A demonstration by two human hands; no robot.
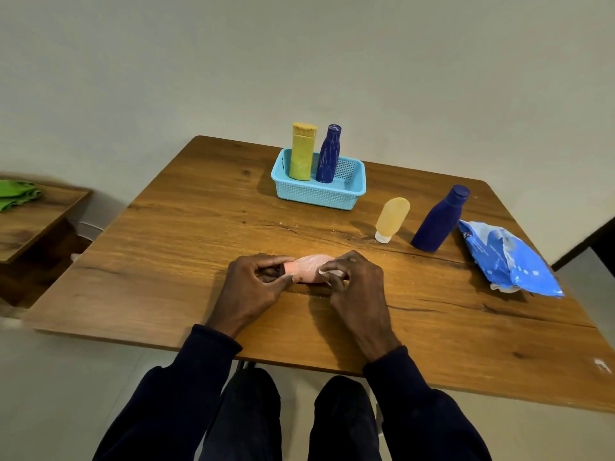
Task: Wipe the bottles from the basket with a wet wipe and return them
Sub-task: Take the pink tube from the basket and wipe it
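A small pink bottle [307, 271] lies on its side on the wooden table [186, 247], wrapped in a thin white wet wipe [329, 271]. My left hand [256, 287] pinches the bottle's cap end. My right hand [357, 287] grips the wipe around the other end. The light-blue basket [319, 194] at the back holds a yellow bottle [302, 153] and a dark blue bottle [328, 154], both upright. A pale orange tube [391, 219] stands on its white cap, and a second dark blue bottle [439, 219] stands to its right.
A crumpled blue wet-wipe pack [509, 257] lies near the table's right edge. A lower side table [30, 221] with a green cloth [16, 194] stands at the left. My knees show under the table's near edge.
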